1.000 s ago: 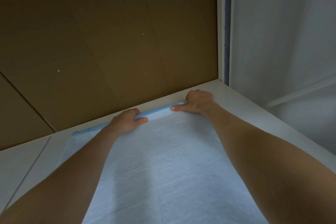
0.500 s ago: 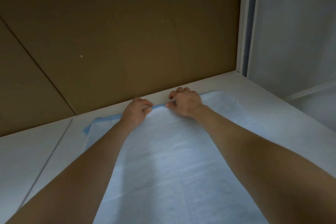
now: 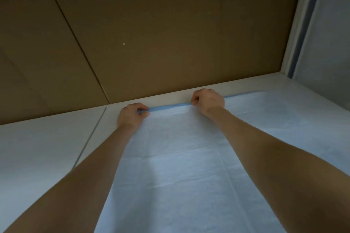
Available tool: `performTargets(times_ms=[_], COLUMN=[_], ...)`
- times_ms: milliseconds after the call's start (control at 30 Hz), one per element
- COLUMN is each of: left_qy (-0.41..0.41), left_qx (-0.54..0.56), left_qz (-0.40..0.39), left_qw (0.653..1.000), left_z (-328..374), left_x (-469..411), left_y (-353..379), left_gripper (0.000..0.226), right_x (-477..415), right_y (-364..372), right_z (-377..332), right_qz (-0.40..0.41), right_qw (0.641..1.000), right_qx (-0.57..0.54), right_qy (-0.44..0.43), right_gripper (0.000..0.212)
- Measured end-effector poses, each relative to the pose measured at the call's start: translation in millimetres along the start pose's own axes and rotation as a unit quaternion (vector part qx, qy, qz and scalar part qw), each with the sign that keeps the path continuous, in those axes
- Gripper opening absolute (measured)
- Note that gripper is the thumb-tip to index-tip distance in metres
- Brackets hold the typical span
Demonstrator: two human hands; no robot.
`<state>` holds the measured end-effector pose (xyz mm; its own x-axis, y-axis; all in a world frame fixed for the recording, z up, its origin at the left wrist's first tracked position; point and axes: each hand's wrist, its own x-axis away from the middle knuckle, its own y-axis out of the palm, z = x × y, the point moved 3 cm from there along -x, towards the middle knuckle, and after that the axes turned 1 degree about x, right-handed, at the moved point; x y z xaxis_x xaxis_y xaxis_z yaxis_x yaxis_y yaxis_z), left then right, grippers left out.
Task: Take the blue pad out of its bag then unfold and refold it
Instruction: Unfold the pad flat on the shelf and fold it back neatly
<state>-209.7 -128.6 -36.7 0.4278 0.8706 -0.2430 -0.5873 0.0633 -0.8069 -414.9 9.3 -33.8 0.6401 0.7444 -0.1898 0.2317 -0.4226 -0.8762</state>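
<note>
The blue pad (image 3: 181, 157) lies spread out flat on the white table (image 3: 47, 138), its pale quilted side up and a darker blue strip along its far edge. Both my arms reach forward over it. My left hand (image 3: 131, 114) pinches the far edge at the pad's far left corner. My right hand (image 3: 208, 100) is closed on the same far edge further right, near the back of the table. The pad runs on past my right hand toward the right and down out of the bottom of the view. No bag is in view.
A brown cardboard wall (image 3: 151, 34) stands along the table's far edge, just beyond my hands. A white frame with a blue-grey strip (image 3: 303, 24) and a pale panel rise at the right. A seam in the table (image 3: 91, 138) runs left of the pad.
My hands, close together half a second ago, have moved apart along the pad's far edge. More of the blue strip shows between them, and the view has shifted left.
</note>
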Motion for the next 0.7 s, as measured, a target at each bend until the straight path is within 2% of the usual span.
performTargets(times_ms=[233, 333, 400, 600, 700], left_qy=[-0.092, -0.108, -0.113, -0.109, -0.105], left_qx=[0.06, 0.071, 0.068, 0.021, 0.006], left_qz=[0.011, 0.015, 0.011, -0.005, 0.002], left_qw=[0.994, 0.991, 0.991, 0.994, 0.994], left_z=[-8.9, -9.0, -8.1, -7.7, -4.9], left_x=[-16.2, -18.6, -20.3, -29.1, -29.0], left_y=[2.9, 1.3, 1.1, 4.8, 5.1], left_gripper=[0.02, 0.009, 0.008, 0.026, 0.023], right_x=[-13.1, -17.1, -17.8, -16.8, -15.7], right_y=[3.4, 4.9, 6.2, 9.2, 11.1], right_z=[1.9, -0.7, -1.7, -4.0, -8.3], right_qz=[-0.035, -0.06, -0.06, -0.054, -0.048], right_qw=[0.999, 0.997, 0.997, 0.996, 0.994], right_qx=[-0.016, 0.0, 0.012, 0.053, 0.071], right_qy=[0.037, 0.045, 0.049, 0.056, 0.061], right_gripper=[0.019, 0.024, 0.027, 0.027, 0.025])
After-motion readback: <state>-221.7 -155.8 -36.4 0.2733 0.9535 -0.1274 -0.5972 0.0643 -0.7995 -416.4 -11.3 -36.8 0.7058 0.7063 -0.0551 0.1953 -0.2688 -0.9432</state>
